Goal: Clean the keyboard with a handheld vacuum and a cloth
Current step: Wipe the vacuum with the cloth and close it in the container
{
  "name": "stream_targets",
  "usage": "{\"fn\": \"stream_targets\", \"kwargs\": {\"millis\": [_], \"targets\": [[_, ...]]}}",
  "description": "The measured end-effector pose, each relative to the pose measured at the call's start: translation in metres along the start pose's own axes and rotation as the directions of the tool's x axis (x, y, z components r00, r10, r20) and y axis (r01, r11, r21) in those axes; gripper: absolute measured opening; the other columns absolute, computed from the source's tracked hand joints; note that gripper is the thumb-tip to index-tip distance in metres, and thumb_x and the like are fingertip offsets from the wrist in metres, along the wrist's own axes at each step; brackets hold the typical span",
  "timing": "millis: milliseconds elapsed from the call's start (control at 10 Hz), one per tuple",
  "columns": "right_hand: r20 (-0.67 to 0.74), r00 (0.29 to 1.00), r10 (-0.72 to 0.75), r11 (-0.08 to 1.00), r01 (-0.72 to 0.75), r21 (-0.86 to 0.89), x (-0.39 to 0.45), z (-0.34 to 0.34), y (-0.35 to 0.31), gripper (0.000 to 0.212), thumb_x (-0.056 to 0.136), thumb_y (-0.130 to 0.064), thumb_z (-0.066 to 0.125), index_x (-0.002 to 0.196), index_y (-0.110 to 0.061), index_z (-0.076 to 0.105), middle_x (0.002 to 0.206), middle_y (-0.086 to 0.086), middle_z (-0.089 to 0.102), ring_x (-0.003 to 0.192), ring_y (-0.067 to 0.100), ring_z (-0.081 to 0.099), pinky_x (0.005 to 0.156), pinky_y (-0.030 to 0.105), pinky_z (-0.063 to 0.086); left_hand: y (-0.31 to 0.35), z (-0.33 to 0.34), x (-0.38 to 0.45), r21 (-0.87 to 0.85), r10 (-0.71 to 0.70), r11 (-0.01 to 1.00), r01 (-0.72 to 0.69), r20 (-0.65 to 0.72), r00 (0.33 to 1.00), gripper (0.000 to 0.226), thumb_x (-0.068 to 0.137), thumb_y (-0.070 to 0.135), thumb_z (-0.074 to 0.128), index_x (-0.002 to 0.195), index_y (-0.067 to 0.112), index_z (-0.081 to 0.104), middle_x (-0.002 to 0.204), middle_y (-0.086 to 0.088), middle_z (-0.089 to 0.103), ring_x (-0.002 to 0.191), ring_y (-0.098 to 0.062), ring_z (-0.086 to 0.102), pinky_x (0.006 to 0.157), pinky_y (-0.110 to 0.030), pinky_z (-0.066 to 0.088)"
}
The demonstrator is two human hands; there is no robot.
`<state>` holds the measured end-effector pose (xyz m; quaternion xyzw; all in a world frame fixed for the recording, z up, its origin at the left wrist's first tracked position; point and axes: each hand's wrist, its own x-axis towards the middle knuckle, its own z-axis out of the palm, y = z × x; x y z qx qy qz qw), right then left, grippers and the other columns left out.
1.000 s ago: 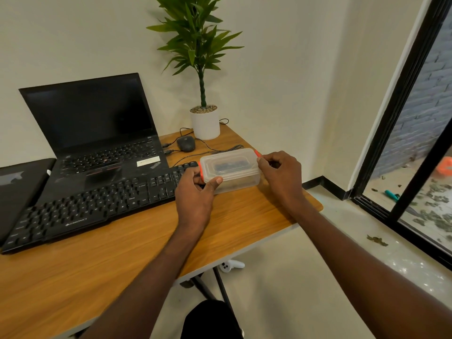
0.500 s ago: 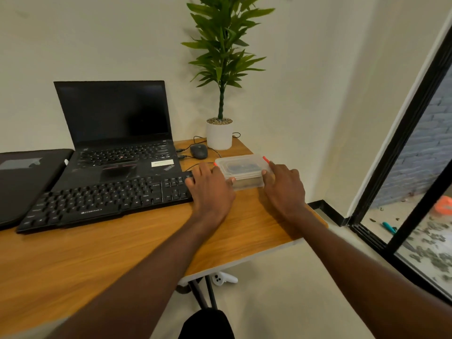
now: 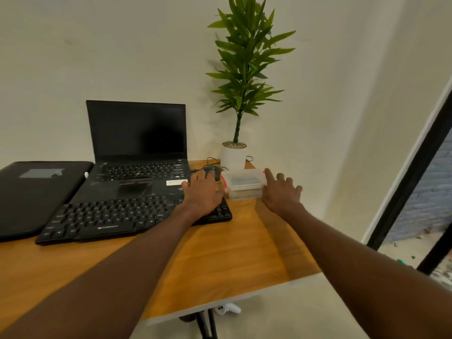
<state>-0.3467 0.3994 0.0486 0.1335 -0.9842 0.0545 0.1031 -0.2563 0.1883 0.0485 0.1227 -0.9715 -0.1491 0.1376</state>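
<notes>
**One keyboard, two open hands, one small box**

The keyboard (image 3: 127, 214), black and the only separate one here, lies flat on the wooden desk (image 3: 234, 255), just in front of the laptop and touching its front edge. The left hand (image 3: 203, 192) hangs over the keyboard's right end with its fingers straight and spread, holding nothing; I cannot tell whether the palm rests on the keys. Its fingertips reach toward the one mouse (image 3: 212, 172) behind.

Just right of the keyboard sits a single clear plastic box (image 3: 244, 184) with a lid and red clips, something dark inside that I cannot make out. The right hand (image 3: 281, 192) is beside the box's right end, fingers loose and fanned, gripping nothing; the forefinger is close to the far red clip, and contact is unclear. The two hands are apart, one on each side of the box.

One laptop (image 3: 137, 152) stands open, its screen dark. To its left lies one black sleeve (image 3: 36, 194), flat. One plant (image 3: 244, 69) in a white pot (image 3: 233, 157) stands at the desk's back corner against the wall, with thin cables beside it. A white controller (image 3: 228, 309) lies on the floor under the desk.
</notes>
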Motion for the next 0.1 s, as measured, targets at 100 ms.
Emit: {"fn": "stream_targets", "kwargs": {"millis": [100], "targets": [[-0.162, 0.965, -0.204, 0.974, 0.184, -0.129, -0.0224, -0.0084, -0.0334, 0.066, 0.098, -0.039, 0.054, 0.156, -0.023, 0.028, 0.151, 0.012, 0.043, 0.136, 0.035, 0.041, 0.108, 0.058, 0.038, -0.0308, -0.0195, -0.0242, 0.063, 0.056, 0.997, -0.049, -0.113, 0.992, 0.068, 0.105, 0.054, 0.054, 0.162, 0.022, 0.035, 0.162, -0.007, 0.039, 0.151, -0.027, 0.033, 0.123, -0.058, 0.024]]}}
